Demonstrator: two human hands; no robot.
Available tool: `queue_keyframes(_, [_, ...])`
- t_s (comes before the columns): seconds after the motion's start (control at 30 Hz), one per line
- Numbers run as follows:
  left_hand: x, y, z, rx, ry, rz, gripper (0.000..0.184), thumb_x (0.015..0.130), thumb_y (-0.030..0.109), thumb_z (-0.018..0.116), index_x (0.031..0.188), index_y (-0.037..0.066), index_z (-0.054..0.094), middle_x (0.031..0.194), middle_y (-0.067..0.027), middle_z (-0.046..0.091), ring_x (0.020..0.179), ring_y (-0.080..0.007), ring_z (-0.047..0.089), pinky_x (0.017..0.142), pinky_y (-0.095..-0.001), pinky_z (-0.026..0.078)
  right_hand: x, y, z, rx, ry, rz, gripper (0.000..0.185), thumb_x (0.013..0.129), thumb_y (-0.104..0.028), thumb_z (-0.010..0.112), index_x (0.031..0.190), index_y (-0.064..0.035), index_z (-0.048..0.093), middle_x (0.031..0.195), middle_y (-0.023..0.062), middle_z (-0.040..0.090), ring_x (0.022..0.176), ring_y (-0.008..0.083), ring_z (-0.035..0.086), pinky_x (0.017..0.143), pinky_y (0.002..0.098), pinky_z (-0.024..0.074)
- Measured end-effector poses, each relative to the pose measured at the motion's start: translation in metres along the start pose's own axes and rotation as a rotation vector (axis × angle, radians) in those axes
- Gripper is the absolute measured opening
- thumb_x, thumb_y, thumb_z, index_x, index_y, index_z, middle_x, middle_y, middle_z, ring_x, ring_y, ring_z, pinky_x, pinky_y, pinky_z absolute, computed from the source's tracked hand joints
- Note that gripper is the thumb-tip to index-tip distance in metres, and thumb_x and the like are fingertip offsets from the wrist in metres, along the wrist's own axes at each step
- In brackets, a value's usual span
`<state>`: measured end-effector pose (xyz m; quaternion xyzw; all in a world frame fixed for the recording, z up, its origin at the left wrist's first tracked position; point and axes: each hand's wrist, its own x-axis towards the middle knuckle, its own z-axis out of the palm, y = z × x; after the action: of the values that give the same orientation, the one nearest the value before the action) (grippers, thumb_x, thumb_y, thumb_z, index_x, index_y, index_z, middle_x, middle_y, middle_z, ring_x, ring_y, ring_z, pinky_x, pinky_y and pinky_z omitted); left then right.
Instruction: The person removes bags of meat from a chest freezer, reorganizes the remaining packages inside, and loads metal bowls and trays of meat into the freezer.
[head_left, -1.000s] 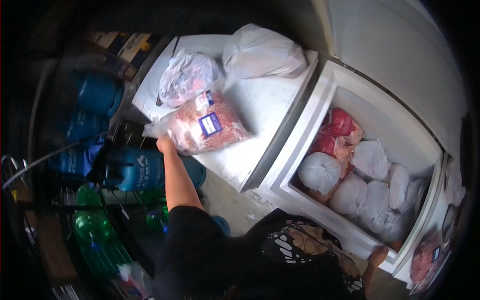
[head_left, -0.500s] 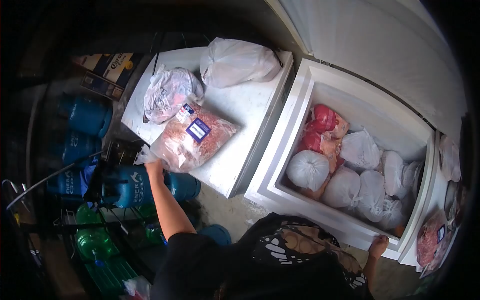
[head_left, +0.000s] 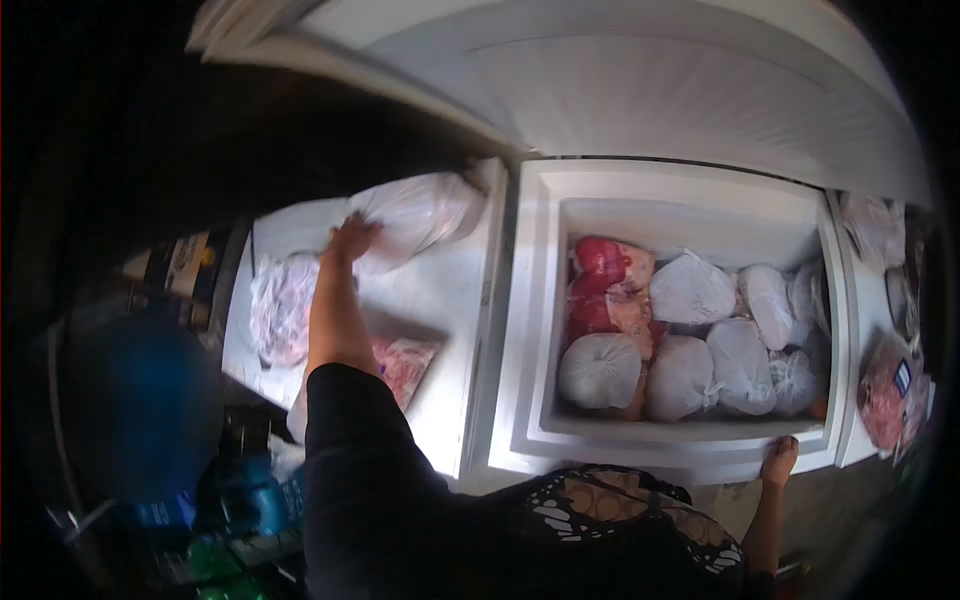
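Note:
My left hand is at the near-left end of a full white plastic bag, its fingers curled on the plastic. The bag lies on a white chest top. Close to my left forearm is a crumpled plastic bag. A clear bag of ground meat is partly hidden behind the arm. My right hand is closed over the front rim of an open chest freezer. Inside it lie several white knotted bags and red-and-pink packages.
The raised freezer lid stands behind the opening. On the right, another white surface bears more bags of meat. Blue gas cylinders, a green bottle and a carton are at the left.
My left hand has let go of the ground meat bag's end and moved up and across to the white bag. The view has turned; my right hand stays on the freezer rim.

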<state>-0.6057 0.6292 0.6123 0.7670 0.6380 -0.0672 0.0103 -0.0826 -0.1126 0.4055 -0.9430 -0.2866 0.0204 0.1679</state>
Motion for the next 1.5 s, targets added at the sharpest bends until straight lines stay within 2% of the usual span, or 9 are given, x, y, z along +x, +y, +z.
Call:
queue_keyframes(0.13, [-0.027, 0.051, -0.043, 0.306, -0.123, -0.036, 0.061, 0.084, 0.050, 0.046, 0.126, 0.006, 0.042, 0.133, -0.0115, 0.038, 0.123, -0.0375, 0.031, 0.100, -0.0474, 0.028, -0.003, 0.006, 0.010, -0.021, 0.106, -0.014, 0.010, 0.069, 0.001, 0.048, 0.078, 0.0030, 0.048, 0.083, 0.0180, 0.050, 0.081, 0.0369, 0.049, 0.072, 0.0434, 0.0394])
queue_keyframes(0.37, [-0.007, 0.012, 0.006, 0.054, 0.468, 0.591, 0.029, 0.078, 0.026, 0.059, 0.095, 0.003, 0.061, 0.094, -0.0156, 0.061, 0.092, -0.0362, 0.051, 0.084, -0.0405, 0.041, -0.002, -0.003, 0.009, -0.024, 0.190, -0.039, 0.007, 0.071, 0.000, 0.050, 0.077, 0.0021, 0.050, 0.082, 0.0166, 0.051, 0.079, 0.0354, 0.049, 0.071, 0.0431, 0.0390])
queue_keyframes(0.73, [-0.066, 0.085, -0.014, -0.304, 0.579, 0.461, 0.020, 0.074, 0.023, 0.065, 0.075, 0.003, 0.063, 0.076, -0.0171, 0.061, 0.070, -0.0350, 0.058, 0.065, -0.0397, 0.047, -0.001, -0.022, -0.004, 0.006, 0.225, -0.068, 0.003, 0.072, -0.001, 0.049, 0.074, 0.0016, 0.049, 0.080, 0.0158, 0.050, 0.079, 0.0342, 0.048, 0.071, 0.0424, 0.0387])
queue_keyframes(0.8, [-0.072, 0.097, -0.011, -0.391, 0.454, 0.326, 0.025, 0.075, 0.025, 0.064, 0.078, 0.000, 0.062, 0.074, -0.0200, 0.061, 0.066, -0.0342, 0.059, 0.061, -0.0387, 0.047, 0.004, -0.003, 0.009, 1.027, -0.012, 0.602, 0.005, 0.075, -0.003, 0.050, 0.075, 0.0017, 0.049, 0.079, 0.0161, 0.049, 0.078, 0.0340, 0.048, 0.070, 0.0418, 0.0390])
queue_keyframes(0.87, [-0.092, 0.120, -0.021, -0.348, 0.449, 0.345, 0.027, 0.077, 0.024, 0.062, 0.085, -0.002, 0.062, 0.075, -0.0182, 0.063, 0.069, -0.0300, 0.062, 0.064, -0.0365, 0.047, -0.006, -0.004, 0.007, -0.037, 0.055, 0.082, 0.015, 0.074, -0.004, 0.054, 0.087, 0.0027, 0.054, 0.097, 0.0219, 0.053, 0.094, 0.0375, 0.049, 0.082, 0.0440, 0.0390])
queue_keyframes(0.9, [-0.077, 0.110, -0.003, -0.416, 0.506, 0.493, 0.024, 0.078, 0.021, 0.063, 0.082, -0.002, 0.062, 0.072, -0.0176, 0.063, 0.069, -0.0308, 0.062, 0.065, -0.0363, 0.048, -0.009, -0.006, 0.012, -0.011, 0.244, 0.056, 0.014, 0.073, -0.003, 0.053, 0.085, 0.0026, 0.055, 0.096, 0.0215, 0.054, 0.092, 0.0382, 0.049, 0.081, 0.0431, 0.0394])
queue_keyframes(1.03, [-0.124, 0.157, -0.017, -0.492, 0.539, 0.603, 0.028, 0.079, 0.017, 0.065, 0.062, -0.003, 0.056, 0.054, -0.0108, 0.053, 0.050, -0.0151, 0.050, 0.052, -0.0300, 0.042, 0.003, -0.027, -0.012, -0.026, 0.207, 0.035, 0.007, 0.066, -0.004, 0.054, 0.073, -0.0026, 0.055, 0.085, 0.0130, 0.056, 0.083, 0.0326, 0.052, 0.074, 0.0424, 0.0404])
queue_keyframes(1.23, [-0.180, 0.232, -0.067, -0.502, 0.260, 0.562, 0.048, 0.082, 0.018, 0.063, 0.052, 0.005, 0.028, 0.053, 0.0022, 0.024, 0.052, -0.0079, 0.021, 0.044, -0.0267, 0.018, 0.001, -0.024, -0.015, 0.005, 0.203, 0.015, 0.010, 0.065, -0.005, 0.056, 0.075, -0.0039, 0.055, 0.087, 0.0117, 0.055, 0.085, 0.0306, 0.051, 0.078, 0.0404, 0.0391])
queue_keyframes(1.5, [-0.201, 0.339, -0.115, -0.726, -0.066, 0.701, 0.042, 0.085, 0.020, 0.060, 0.051, 0.006, 0.040, 0.053, 0.0082, 0.033, 0.052, -0.0040, 0.024, 0.047, -0.0231, 0.019, 0.001, -0.021, -0.020, 0.043, 0.174, 0.025, 0.015, 0.064, -0.005, 0.057, 0.078, -0.0037, 0.055, 0.095, 0.0113, 0.053, 0.089, 0.0299, 0.049, 0.082, 0.0401, 0.0369])
